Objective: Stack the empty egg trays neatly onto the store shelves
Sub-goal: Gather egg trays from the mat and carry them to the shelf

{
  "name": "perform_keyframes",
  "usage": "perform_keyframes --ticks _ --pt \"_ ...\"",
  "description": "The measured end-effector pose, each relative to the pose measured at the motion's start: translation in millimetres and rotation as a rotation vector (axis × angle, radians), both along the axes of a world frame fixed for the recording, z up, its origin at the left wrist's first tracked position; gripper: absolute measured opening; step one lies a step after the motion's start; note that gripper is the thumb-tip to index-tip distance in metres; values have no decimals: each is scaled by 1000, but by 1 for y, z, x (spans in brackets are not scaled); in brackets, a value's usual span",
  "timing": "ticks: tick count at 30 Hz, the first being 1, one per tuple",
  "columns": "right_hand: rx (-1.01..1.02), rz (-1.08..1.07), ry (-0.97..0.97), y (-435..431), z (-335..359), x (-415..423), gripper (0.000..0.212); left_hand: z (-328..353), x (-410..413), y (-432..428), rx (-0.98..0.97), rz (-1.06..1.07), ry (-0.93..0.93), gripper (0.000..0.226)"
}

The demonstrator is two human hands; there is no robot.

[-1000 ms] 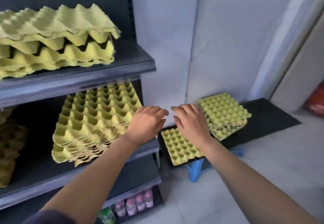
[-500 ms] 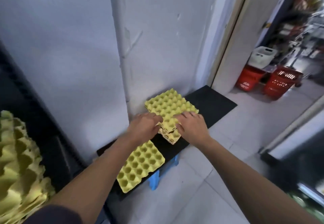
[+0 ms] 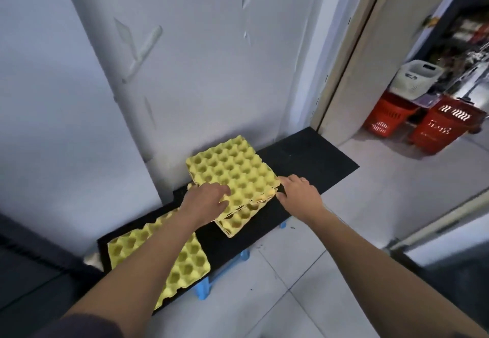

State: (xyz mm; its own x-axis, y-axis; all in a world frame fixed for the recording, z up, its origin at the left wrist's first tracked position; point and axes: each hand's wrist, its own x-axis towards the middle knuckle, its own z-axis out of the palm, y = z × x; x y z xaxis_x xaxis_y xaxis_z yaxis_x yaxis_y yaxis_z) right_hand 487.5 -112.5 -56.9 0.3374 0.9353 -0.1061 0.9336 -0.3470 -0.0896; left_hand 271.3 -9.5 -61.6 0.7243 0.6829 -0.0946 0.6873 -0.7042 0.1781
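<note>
A small stack of yellow egg trays (image 3: 232, 176) lies on a low black board (image 3: 312, 157) against the white wall. My left hand (image 3: 205, 205) grips the stack's near-left edge, fingers curled over the top tray. My right hand (image 3: 297, 192) holds the near-right corner of the same stack. The upper trays sit lifted and skewed over a lower tray (image 3: 239, 221) still on the board. A single yellow tray (image 3: 182, 261) lies to the left on the board, partly hidden by my left forearm.
The board rests on blue plastic stools (image 3: 203, 288) above a tiled floor. A dark shelf unit edge (image 3: 31, 255) stands at the left. Through the doorway at right stand two red shopping baskets (image 3: 439, 128) and a white basket (image 3: 418, 75).
The view swung right from the shelves to the floor board. Both hands reached the tray stack and took hold of its near edges, and the upper trays have tilted up off the lower one.
</note>
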Motion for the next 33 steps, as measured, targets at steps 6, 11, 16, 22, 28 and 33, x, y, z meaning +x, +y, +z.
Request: perform_keyframes --ticks 6,11,16,22,28,33 --pt "-113 5 123 49 -25 59 50 -27 31 33 -141 153 59 34" --pt "-146 29 211 99 -52 86 48 -58 52 69 -243 236 114 39" --pt "-208 -23 334 157 -95 107 50 -109 73 118 -370 376 77 47" --pt "-290 -135 430 207 -155 126 64 -169 85 150 -535 750 -64 67" --pt "-319 -313 691 237 -210 137 86 -228 85 165 -785 1178 -307 93" --pt "-214 -321 720 234 -221 144 53 -247 86 156 -822 1356 -562 65"
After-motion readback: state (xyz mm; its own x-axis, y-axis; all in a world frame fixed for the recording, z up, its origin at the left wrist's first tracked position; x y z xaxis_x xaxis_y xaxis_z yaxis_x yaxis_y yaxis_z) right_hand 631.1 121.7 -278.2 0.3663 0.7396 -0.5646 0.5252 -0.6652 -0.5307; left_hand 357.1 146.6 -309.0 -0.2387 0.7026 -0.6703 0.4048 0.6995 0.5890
